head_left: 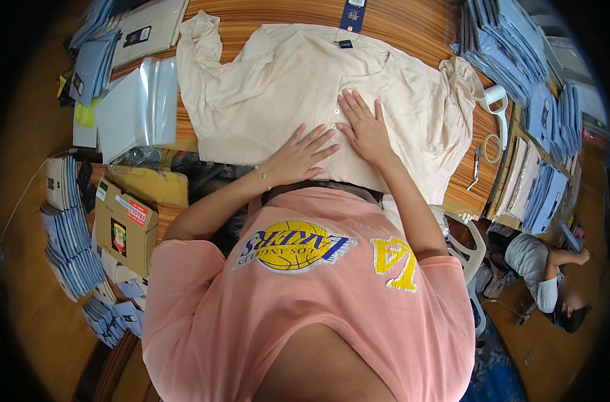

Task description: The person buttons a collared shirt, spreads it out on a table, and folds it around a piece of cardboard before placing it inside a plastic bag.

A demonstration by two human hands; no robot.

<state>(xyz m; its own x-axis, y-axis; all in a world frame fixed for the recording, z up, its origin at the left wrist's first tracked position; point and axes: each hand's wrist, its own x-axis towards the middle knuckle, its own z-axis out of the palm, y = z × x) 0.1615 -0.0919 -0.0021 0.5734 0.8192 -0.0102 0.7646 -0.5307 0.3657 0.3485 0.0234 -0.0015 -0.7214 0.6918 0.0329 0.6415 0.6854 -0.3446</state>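
Observation:
A cream buttoned blouse (271, 87) lies spread out, front side up, across the wooden table (412, 20), its neckline at the far side. My left hand (297, 157) rests flat on the blouse's lower part, fingers spread, just left of the button row. Higher up, my right hand (365, 128) presses flat on the fabric beside the buttons, its fingers stretched out. Neither hand grips anything. A dark blue hang tag (353, 15) lies beyond the collar, where a small dark label (346, 44) shows.
Clear plastic bags (141, 100) lie on the left, near stacks of packed blue garments (94, 63). A cardboard box (124, 228) stands lower left. To the right are a white tape dispenser (496, 100), a tape roll (491, 149), a small tool (476, 167) and more packed garments (496, 50). Another person (536, 268) sits far right.

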